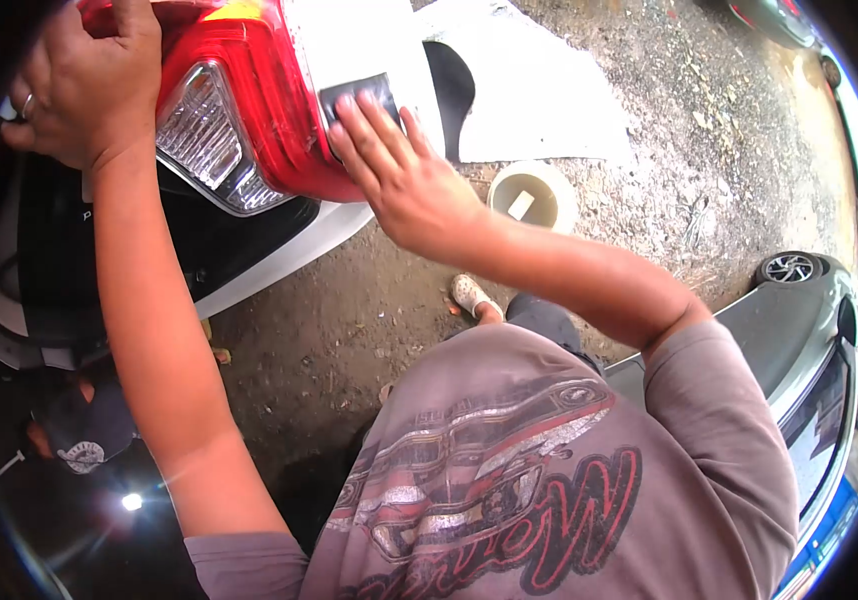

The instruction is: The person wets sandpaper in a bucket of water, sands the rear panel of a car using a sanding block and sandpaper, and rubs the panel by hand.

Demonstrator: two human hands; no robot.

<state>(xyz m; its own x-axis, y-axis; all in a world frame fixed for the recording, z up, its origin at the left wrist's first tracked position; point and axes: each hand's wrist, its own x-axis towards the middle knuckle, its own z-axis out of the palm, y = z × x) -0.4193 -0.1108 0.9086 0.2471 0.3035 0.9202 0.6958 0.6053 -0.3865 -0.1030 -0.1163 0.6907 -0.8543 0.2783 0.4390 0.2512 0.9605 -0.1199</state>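
Note:
A dark square sheet [357, 92] lies against the white car body beside the red tail light [284, 110]. My right hand [407, 188] presses on this sheet with its fingers stretched out flat, its palm near the lamp's edge. At the upper left, my left hand [89, 85] is over the car, left of the clear lens of the lamp. It wears a ring, and its fingers are bent. Something small and pale shows at its outer edge, too little to name; whether the fingers grip anything is hidden.
A round bucket [561, 190] with a pale block inside stands on the rough ground below the car. A grey car [779, 315] is parked at the right. At the lower left a person [89, 425] is near a bright light [132, 501].

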